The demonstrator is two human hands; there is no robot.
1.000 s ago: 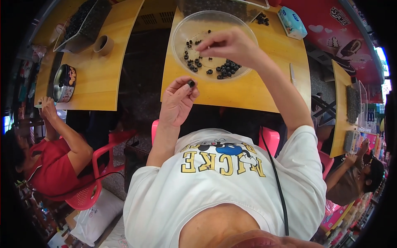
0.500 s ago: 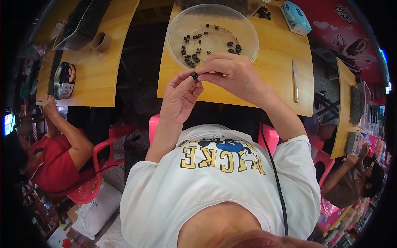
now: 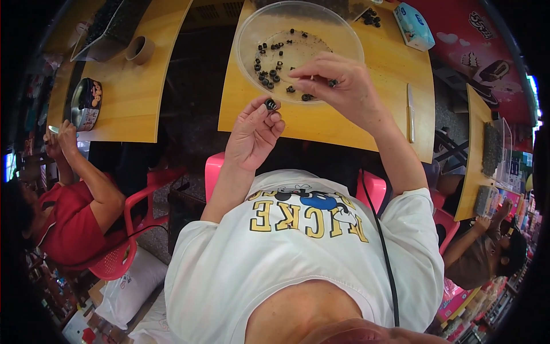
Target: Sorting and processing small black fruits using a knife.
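My left hand is closed, pinching a small black ring-shaped part between thumb and fingertips, just in front of a clear round plastic tub. Over the tub's near right side is my right hand, its thumb and forefinger apart with nothing visible between their tips. Several small black parts lie scattered in the tub among dark crumbs. Some of them are partly hidden by my right hand.
A knife lies on the yellow table to the right. Farther back are a tissue pack and more black parts. A person in red works at the left table, beside a round tin.
My right hand has left the part in my left hand and moved up and right over the tub, its fingertips parting. The left hand keeps its pinch on the part.
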